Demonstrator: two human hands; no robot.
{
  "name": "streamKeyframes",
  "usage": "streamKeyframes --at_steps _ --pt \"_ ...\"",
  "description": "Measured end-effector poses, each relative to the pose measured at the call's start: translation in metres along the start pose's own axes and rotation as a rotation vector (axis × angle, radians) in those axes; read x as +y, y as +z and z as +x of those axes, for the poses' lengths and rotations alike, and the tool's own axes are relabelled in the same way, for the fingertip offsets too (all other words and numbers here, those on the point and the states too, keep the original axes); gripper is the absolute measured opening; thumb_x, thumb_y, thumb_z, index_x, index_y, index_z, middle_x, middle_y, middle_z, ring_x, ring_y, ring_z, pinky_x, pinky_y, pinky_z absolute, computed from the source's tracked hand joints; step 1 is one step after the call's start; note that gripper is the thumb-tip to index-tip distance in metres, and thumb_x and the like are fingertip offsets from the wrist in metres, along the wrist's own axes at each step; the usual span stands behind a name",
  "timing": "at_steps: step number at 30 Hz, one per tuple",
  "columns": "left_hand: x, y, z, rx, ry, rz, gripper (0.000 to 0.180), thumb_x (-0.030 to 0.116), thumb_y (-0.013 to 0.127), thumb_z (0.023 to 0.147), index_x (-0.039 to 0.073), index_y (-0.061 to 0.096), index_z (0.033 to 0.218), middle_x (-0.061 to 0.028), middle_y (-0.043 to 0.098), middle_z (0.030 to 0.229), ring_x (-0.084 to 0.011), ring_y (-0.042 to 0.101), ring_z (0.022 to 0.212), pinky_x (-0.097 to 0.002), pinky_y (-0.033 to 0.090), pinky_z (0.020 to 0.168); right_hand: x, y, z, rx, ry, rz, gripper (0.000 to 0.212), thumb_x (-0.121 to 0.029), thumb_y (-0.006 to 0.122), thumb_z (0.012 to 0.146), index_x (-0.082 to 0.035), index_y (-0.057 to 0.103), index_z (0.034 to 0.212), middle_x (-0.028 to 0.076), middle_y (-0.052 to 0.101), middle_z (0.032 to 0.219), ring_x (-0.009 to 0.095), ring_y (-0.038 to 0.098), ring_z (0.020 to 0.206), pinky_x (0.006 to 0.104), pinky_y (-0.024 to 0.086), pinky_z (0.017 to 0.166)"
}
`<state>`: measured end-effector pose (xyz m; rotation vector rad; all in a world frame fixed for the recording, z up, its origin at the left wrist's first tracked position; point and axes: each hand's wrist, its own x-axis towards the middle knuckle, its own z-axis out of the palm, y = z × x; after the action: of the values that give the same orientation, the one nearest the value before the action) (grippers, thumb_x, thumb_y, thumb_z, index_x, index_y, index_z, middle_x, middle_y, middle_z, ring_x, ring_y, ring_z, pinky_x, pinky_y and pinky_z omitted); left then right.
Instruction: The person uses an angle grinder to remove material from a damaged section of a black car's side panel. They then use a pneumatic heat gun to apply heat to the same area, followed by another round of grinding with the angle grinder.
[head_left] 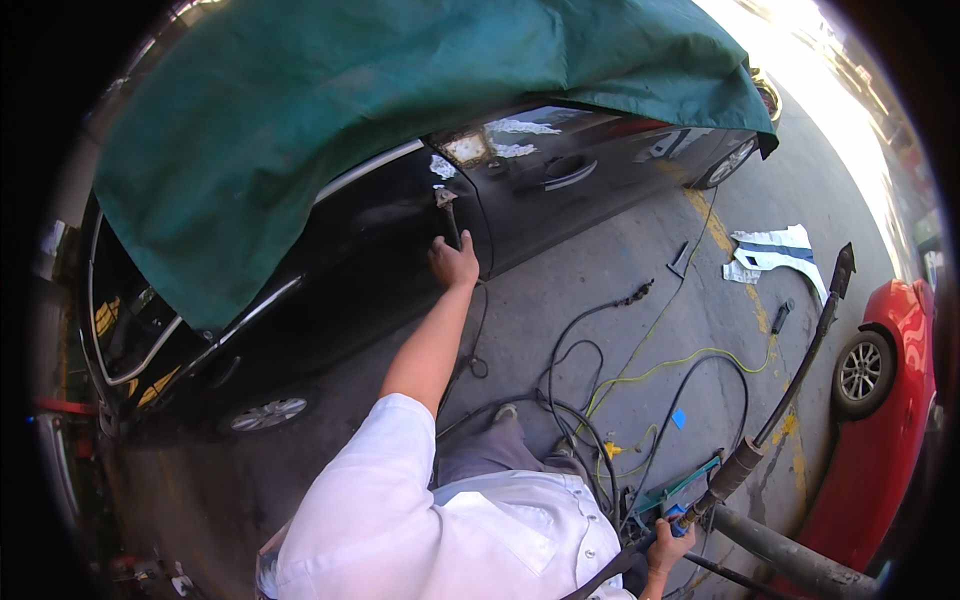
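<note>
My left hand [454, 263] reaches out to the black car [360, 225], closed around the dark handle of a small tool [447, 205]. The tool's pale, flat head is at the door panel, just below a bare-metal patch [442, 168]. A rough brownish patch [467, 150] lies up to its right, across the door seam. Low on the right, my right hand [670, 548] grips the blue lower part of a slide hammer [738, 470]. Its long dark rod slants up and away to the right, ending in a pointed tip. A thick sleeve sits around the rod.
A green cover [330, 110] drapes over the car's roof and windows. Black hoses [552, 385] and a yellow-green cable [640, 378] loop across the floor by my feet. A white panel piece [775, 255] lies farther right, beyond a T-shaped tool [680, 260]. A red car body [865, 460] stands at right.
</note>
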<state>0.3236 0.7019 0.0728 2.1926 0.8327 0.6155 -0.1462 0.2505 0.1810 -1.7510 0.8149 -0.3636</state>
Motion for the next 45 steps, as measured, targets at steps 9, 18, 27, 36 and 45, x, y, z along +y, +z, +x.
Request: streamKeyframes --at_steps 9,18,27,36,45 --pt "-0.015 -0.023 0.017 -0.155 0.217 -0.211 0.041 0.036 0.067 0.094 0.0 0.064 0.113 -0.0214 0.064 0.111 -0.0359 0.063 0.101 -0.042 0.051 0.089 0.017 0.032 -0.029 0.08 0.084 0.025 0.015 -0.002 0.068 0.075 -0.005 0.057 0.084 -0.002 0.057 0.075 0.008 0.052 0.065 0.0246 0.042 0.063" --pt "-0.003 -0.023 0.04 -0.201 0.184 -0.21 0.048 0.045 0.056 0.101 -0.001 0.064 0.112 -0.0204 0.074 0.099 -0.0304 0.072 0.093 -0.0383 0.053 0.083 0.013 0.046 -0.033 -0.01 0.162 -0.137 0.019 -0.005 0.073 0.066 -0.005 0.058 0.078 -0.002 0.055 0.069 0.008 0.05 0.06 0.0257 0.042 0.059" --pt "0.079 0.057 0.018 -0.264 -0.418 -1.314 0.041 0.043 0.042 0.108 0.005 0.056 0.1 -0.0109 0.067 0.091 -0.0223 0.069 0.082 -0.0375 0.056 0.068 -0.02 0.043 0.001 -0.143 0.171 -0.209 0.018 -0.007 0.07 0.066 -0.005 0.055 0.075 -0.001 0.054 0.065 0.009 0.049 0.055 0.0276 0.041 0.052" --pt "0.006 -0.07 0.053 -0.145 0.328 -0.137 0.04 0.035 0.049 0.105 0.001 0.062 0.087 -0.0218 0.067 0.081 -0.0435 0.065 0.081 -0.0522 0.048 0.068 -0.021 0.047 0.036 -0.278 0.115 -0.276 0.015 -0.007 0.068 0.067 -0.005 0.055 0.074 -0.002 0.052 0.063 0.009 0.048 0.053 0.028 0.039 0.05" --pt "0.075 0.014 -0.016 -0.296 -0.338 -1.057 0.033 0.034 0.044 0.109 0.009 0.052 0.089 0.0046 0.043 0.065 -0.0066 0.042 0.053 -0.0244 0.034 0.049 -0.013 0.052 0.053 -0.283 0.191 -0.297 0.019 -0.008 0.071 0.064 -0.004 0.056 0.075 -0.002 0.053 0.066 0.01 0.048 0.059 0.0284 0.043 0.057"
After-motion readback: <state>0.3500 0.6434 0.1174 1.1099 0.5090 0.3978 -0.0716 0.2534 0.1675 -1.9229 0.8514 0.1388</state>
